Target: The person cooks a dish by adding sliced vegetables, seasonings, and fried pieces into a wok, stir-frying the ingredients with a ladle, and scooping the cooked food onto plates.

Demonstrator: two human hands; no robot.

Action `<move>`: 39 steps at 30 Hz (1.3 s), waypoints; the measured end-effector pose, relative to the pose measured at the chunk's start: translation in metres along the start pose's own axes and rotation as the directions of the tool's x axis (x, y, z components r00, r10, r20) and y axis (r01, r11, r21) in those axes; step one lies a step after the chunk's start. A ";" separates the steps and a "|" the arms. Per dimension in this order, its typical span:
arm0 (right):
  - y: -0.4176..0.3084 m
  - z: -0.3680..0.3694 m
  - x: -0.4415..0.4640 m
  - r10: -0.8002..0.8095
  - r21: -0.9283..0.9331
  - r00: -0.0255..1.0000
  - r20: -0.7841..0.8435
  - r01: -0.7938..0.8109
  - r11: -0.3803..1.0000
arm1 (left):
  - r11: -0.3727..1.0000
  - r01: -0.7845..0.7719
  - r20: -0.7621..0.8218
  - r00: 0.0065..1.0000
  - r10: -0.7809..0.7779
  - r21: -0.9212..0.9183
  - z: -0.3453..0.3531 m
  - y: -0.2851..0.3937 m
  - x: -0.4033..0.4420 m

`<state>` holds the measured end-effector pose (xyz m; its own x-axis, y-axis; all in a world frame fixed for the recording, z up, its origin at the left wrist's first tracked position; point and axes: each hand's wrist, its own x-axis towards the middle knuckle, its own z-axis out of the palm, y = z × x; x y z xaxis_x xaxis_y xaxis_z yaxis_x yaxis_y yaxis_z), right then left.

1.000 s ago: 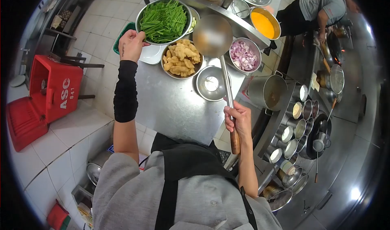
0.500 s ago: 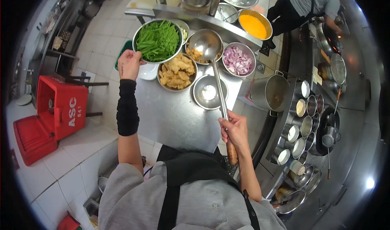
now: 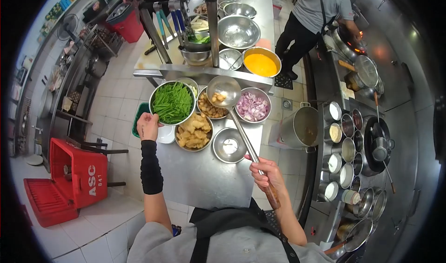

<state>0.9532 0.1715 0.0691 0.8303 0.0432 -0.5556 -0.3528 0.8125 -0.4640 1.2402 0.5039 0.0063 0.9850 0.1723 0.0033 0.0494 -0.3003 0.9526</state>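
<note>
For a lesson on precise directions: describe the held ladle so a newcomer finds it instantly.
Start at the steel table before the person. By its right side, the right hand grips the long ladle near its wooden end; its round steel cup, holding a few light brown pieces, hangs among the bowls. Unlike the long-handled tools by the stove, it is in this person's hand.

Grey short-sleeved shirt (image 3: 223, 242); black apron (image 3: 218, 221), straps; black sleeve (image 3: 152, 167), left forearm.
</note>
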 end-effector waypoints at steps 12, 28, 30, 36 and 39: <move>-0.017 0.018 -0.024 -0.169 -0.125 0.984 -0.060 0.161 0.979 | 0.990 -0.017 0.105 0.995 0.002 0.140 0.064 0.015 0.018; -0.024 0.064 0.000 -0.172 -0.416 0.985 0.023 0.166 0.894 | 0.829 -0.175 0.072 0.984 0.162 0.530 0.092 -0.037 0.102; -0.020 0.071 0.022 -0.133 -0.449 0.989 0.057 0.144 0.882 | 0.775 -0.080 0.044 0.997 0.067 0.626 0.077 -0.041 0.113; 0.000 0.089 0.077 0.029 -0.374 0.996 0.081 0.003 0.927 | 0.670 -0.450 0.126 0.871 0.474 0.591 0.076 -0.087 0.123; 0.000 0.097 0.077 0.008 -0.361 0.997 0.071 0.018 0.932 | 0.569 -0.647 0.577 0.746 0.332 0.509 0.100 -0.105 0.141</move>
<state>1.0588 0.2313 0.0938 0.8562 0.0910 -0.5085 -0.4694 0.5483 -0.6921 1.3904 0.4653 -0.1234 0.8466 -0.5125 0.1435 -0.5248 -0.7593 0.3848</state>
